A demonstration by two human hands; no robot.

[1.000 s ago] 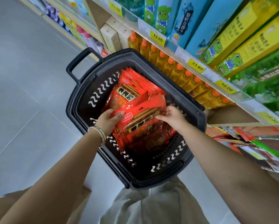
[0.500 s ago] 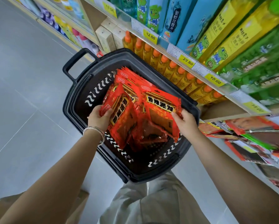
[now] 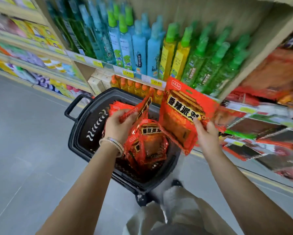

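Two hands work over a black basket (image 3: 82,143) at the middle of the frame, each clamped on its own red snack packet. The left hand (image 3: 117,126), with bracelets (image 3: 111,144) at its wrist, curls its fingers round the top edge of a tilted packet (image 3: 143,107) that stands over the inside of the basket, just left of centre. The right hand (image 3: 207,133) pinches the lower right part of a raised packet (image 3: 179,112), thumb on its front. This one is nearly upright, printed face toward the camera, right of centre, in front of the shelf edge (image 3: 142,77). The hands are apart, and loose packets (image 3: 149,146) lie in the basket between and below them. The basket's handle (image 3: 72,107) sticks out toward the left of the frame. Tall blue, yellow and green bottles (image 3: 139,48) fill the shelf in the upper middle, with small orange-capped bottles (image 3: 134,87) below them. Grey floor (image 3: 23,150) covers the lower left.
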